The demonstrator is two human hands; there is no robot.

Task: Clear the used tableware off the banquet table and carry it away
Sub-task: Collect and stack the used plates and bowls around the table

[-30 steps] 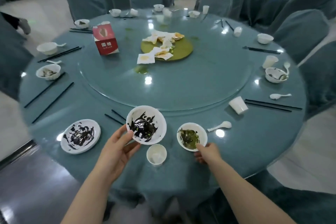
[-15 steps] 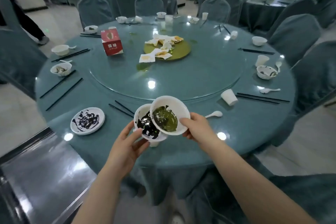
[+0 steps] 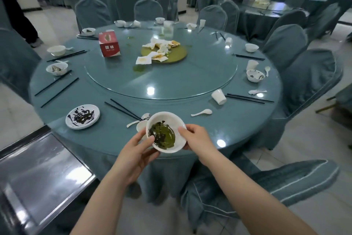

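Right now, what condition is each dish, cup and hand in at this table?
Bowl: held up by both hands, green leftovers inside.
Left hand: grips the bowl's near rim.
Right hand: grips the bowl's right rim.
Plate: flat on the table, smeared with dark sauce.
Paper cup: tipped on its side.
Red box: upright on the glass turntable.
Right-side bowl: upright, dirty.

Red tissue box (image 3: 109, 44) on glass turntable (image 3: 190, 80); covered chairs (image 3: 283, 44) around.
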